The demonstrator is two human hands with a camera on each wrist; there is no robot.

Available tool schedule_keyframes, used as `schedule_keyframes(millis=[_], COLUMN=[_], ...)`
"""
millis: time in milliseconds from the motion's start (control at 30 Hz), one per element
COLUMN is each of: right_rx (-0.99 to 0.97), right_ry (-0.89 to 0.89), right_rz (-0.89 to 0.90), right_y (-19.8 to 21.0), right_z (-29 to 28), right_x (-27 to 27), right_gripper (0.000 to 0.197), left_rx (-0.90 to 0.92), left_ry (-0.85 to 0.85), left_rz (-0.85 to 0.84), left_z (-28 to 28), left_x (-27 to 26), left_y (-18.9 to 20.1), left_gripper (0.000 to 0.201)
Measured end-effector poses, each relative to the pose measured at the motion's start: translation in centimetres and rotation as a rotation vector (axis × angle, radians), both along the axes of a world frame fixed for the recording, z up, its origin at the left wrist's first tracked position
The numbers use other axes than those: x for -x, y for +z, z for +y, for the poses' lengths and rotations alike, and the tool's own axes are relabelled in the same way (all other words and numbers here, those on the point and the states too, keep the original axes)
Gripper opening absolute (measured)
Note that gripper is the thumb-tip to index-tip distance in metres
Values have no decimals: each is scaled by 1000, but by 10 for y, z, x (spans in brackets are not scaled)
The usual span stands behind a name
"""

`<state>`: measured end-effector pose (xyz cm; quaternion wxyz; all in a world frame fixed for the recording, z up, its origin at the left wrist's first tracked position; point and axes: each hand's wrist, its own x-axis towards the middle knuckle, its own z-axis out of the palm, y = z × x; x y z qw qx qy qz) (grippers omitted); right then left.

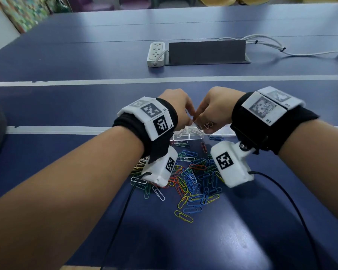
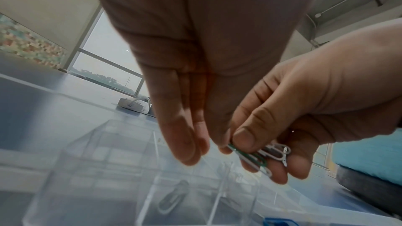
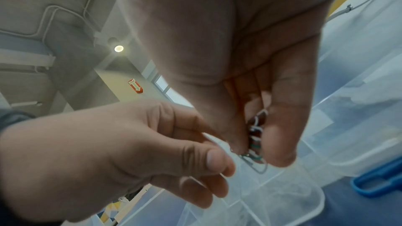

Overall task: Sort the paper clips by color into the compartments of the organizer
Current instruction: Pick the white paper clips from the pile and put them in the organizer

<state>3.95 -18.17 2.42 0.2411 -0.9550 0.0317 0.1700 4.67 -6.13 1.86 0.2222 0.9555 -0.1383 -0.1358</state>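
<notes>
A clear plastic organizer (image 1: 185,134) (image 2: 104,169) lies on the blue table, just beyond a loose pile of mixed-colour paper clips (image 1: 195,176). Both hands meet above it. My right hand (image 1: 198,121) (image 3: 259,150) grips a small bunch of white and green clips (image 1: 208,125) (image 2: 261,157) (image 3: 256,126) between thumb and fingers. My left hand (image 1: 189,118) (image 2: 195,147) (image 3: 215,152) reaches into that bunch, and its thumb and forefinger appear to pinch a blurred white clip. One white clip (image 2: 172,200) lies in a compartment below. The organizer's far side is hidden by the hands.
A white power strip (image 1: 156,53) and a dark grey box (image 1: 207,52) sit further back, with white cables (image 1: 271,45) trailing right. Stray blue clips (image 3: 380,180) lie beside the organizer. Black wrist-camera cables run toward the near table edge.
</notes>
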Motion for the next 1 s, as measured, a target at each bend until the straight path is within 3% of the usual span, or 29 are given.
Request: schedule_keyframes(millis=[133,267,533,867,1000], right_rx=[-46,-66,41,-72,-101], right_ry=[-33,-55,-36,-33,-28], right_rz=[25,33,-20,7,9], right_y=[1,-1,-5,-4,-4], right_z=[-2,0,5,-1,1], right_x=[-1,-3,-5,-1,0], right_gripper=[14,15,28,18,17], left_rx=[-30,-183,-417,-396,-283], left_ry=[10,-13,-97,-98,-59], left_rz=[-18,-66,-112,-43,-31], left_z=[6,7,-2,-2,7], left_x=[-3,-7,-7,-8,-7], left_y=[-2,-6,-14,-13,-5], left_gripper=[17,14,28,24,18])
